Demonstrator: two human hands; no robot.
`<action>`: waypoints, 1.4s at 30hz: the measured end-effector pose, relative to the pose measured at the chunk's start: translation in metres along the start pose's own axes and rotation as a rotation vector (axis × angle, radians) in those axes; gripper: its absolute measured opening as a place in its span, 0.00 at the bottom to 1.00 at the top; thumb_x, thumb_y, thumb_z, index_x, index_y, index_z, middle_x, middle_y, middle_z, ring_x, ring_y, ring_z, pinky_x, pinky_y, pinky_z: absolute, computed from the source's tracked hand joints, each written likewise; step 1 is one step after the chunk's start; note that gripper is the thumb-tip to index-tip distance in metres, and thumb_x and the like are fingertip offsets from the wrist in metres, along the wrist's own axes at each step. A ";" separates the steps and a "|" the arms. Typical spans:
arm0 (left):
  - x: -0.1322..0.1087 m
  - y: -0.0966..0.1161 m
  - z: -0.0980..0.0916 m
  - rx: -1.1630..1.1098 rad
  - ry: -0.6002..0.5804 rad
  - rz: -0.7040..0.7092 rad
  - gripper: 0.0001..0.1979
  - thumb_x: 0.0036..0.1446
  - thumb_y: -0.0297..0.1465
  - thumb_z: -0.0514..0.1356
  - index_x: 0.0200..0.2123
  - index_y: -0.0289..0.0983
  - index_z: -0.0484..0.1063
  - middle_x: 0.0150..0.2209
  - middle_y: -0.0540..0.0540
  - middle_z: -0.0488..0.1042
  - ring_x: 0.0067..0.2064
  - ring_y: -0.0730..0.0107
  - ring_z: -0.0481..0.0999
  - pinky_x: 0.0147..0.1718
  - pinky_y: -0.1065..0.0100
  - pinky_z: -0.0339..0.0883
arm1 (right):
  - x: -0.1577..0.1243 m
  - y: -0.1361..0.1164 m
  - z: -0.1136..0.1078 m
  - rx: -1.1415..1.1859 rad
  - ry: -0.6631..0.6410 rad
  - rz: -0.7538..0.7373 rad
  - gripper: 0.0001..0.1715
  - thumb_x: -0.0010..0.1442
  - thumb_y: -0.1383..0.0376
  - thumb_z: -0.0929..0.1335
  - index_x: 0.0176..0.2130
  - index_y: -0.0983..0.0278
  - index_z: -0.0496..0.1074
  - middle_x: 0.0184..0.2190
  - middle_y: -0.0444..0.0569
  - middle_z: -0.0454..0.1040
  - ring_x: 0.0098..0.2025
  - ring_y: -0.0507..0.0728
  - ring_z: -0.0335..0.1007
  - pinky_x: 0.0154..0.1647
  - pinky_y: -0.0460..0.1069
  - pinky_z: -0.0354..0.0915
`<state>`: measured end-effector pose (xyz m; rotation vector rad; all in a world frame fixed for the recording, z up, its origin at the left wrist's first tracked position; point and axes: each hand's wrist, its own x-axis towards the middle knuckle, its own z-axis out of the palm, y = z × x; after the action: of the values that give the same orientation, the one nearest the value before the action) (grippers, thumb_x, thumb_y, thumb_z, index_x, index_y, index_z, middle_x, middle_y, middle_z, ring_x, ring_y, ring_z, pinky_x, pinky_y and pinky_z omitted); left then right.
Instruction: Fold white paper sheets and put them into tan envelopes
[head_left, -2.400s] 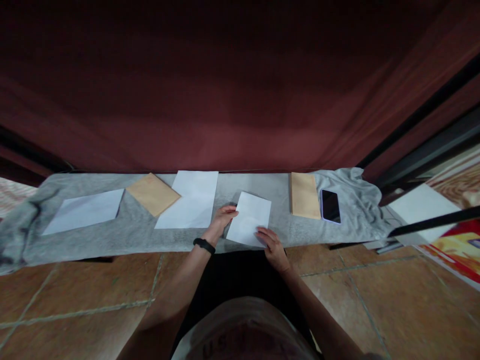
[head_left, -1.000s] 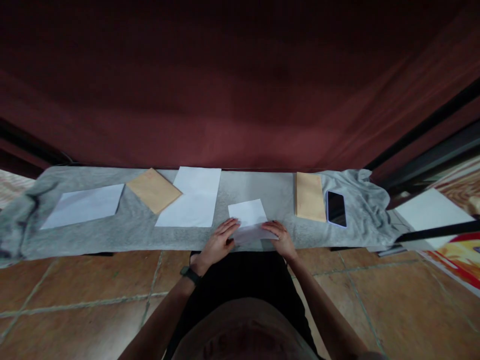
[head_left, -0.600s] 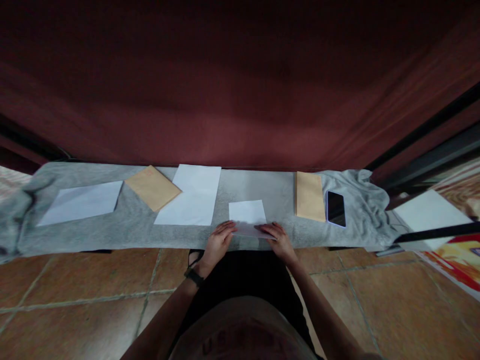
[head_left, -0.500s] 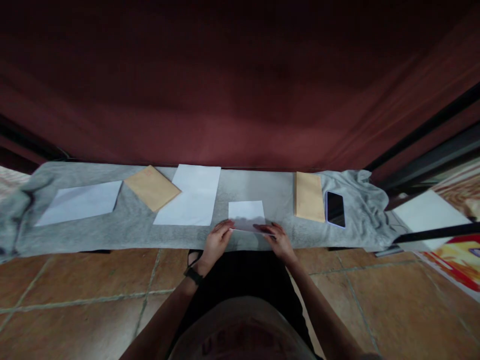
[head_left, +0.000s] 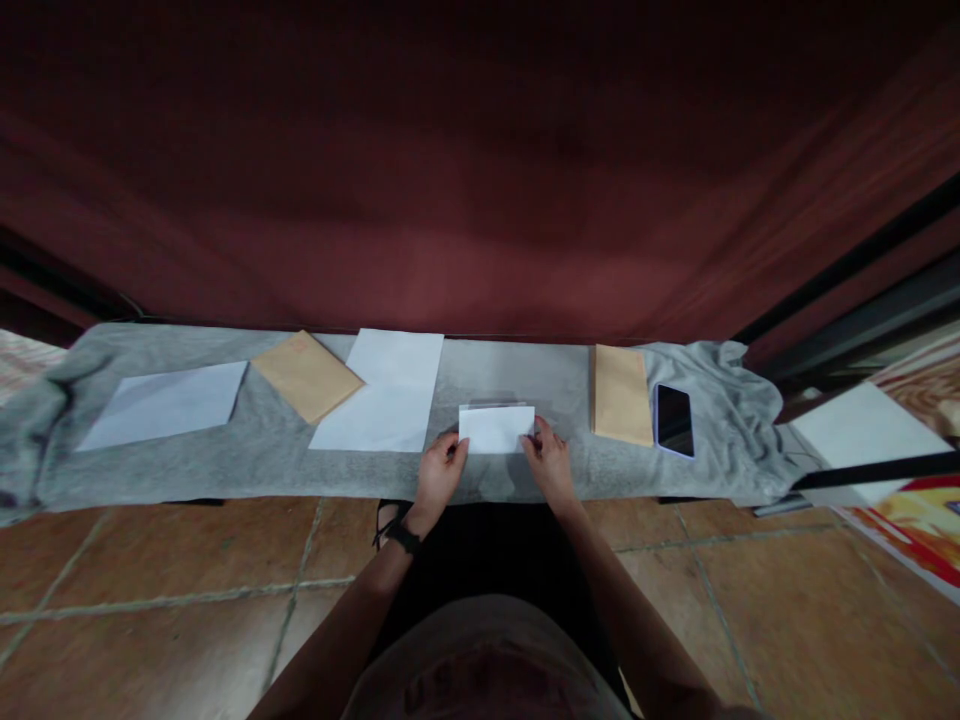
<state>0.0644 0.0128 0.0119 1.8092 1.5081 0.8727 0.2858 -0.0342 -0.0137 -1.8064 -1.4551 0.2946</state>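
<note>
A sheet of white paper (head_left: 496, 430), folded over on itself, lies in front of me on the grey cloth (head_left: 517, 370). My left hand (head_left: 441, 470) pinches its left edge between thumb and fingers. At the right edge, my right hand (head_left: 550, 460) grips it the same way, thumb on top. The paper's far edge shows a second layer just beyond the upper one. To the left, a larger white sheet (head_left: 390, 390) lies flat, partly under a brown envelope (head_left: 306, 375).
Another white sheet (head_left: 165, 402) lies at the far left. Right of my hands are a stack of brown envelopes (head_left: 622, 395) and a phone (head_left: 674, 420) with a dark screen. A dark red surface (head_left: 480, 240) rises behind the cloth. Tiled floor (head_left: 225, 580) lies below.
The near flap of the paper, held up at its edge before, now lies folded over the far part. Both hands have moved slightly forward with it.
</note>
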 end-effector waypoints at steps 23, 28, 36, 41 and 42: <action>0.021 0.029 0.001 0.429 -0.082 -0.242 0.12 0.68 0.35 0.56 0.52 0.40 0.71 0.40 0.46 0.81 0.42 0.64 0.80 0.35 0.69 0.65 | 0.018 -0.018 0.009 -0.465 -0.083 0.067 0.24 0.70 0.62 0.62 0.62 0.68 0.66 0.51 0.59 0.77 0.50 0.65 0.70 0.51 0.56 0.57; 0.021 0.027 0.004 0.465 -0.085 -0.232 0.14 0.68 0.35 0.56 0.55 0.40 0.70 0.40 0.46 0.81 0.43 0.62 0.81 0.37 0.68 0.66 | 0.020 -0.021 0.008 -0.492 -0.069 0.045 0.25 0.70 0.62 0.62 0.63 0.67 0.66 0.53 0.61 0.75 0.52 0.67 0.68 0.52 0.58 0.59; 0.018 0.014 0.010 0.502 -0.018 -0.048 0.14 0.67 0.31 0.54 0.53 0.38 0.72 0.46 0.41 0.80 0.48 0.58 0.79 0.47 0.63 0.71 | -0.001 -0.031 0.014 -0.315 -0.191 -0.274 0.26 0.73 0.63 0.58 0.66 0.67 0.64 0.68 0.56 0.64 0.68 0.61 0.58 0.68 0.57 0.54; 0.006 0.016 0.020 0.530 -0.025 0.287 0.19 0.69 0.30 0.49 0.59 0.37 0.70 0.59 0.38 0.74 0.61 0.56 0.71 0.61 0.55 0.64 | -0.013 -0.037 0.016 -0.393 -0.287 -0.292 0.29 0.74 0.59 0.57 0.69 0.65 0.60 0.71 0.54 0.59 0.71 0.63 0.53 0.71 0.63 0.49; 0.002 0.017 0.024 0.523 -0.061 0.356 0.21 0.70 0.30 0.47 0.61 0.36 0.68 0.62 0.39 0.71 0.65 0.58 0.68 0.64 0.55 0.61 | -0.013 -0.038 0.016 -0.408 -0.291 -0.287 0.29 0.74 0.60 0.57 0.69 0.65 0.60 0.71 0.54 0.58 0.72 0.63 0.52 0.71 0.63 0.48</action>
<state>0.0942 0.0113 0.0116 2.5170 1.4919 0.6013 0.2442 -0.0379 -0.0025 -1.8865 -2.0764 0.1220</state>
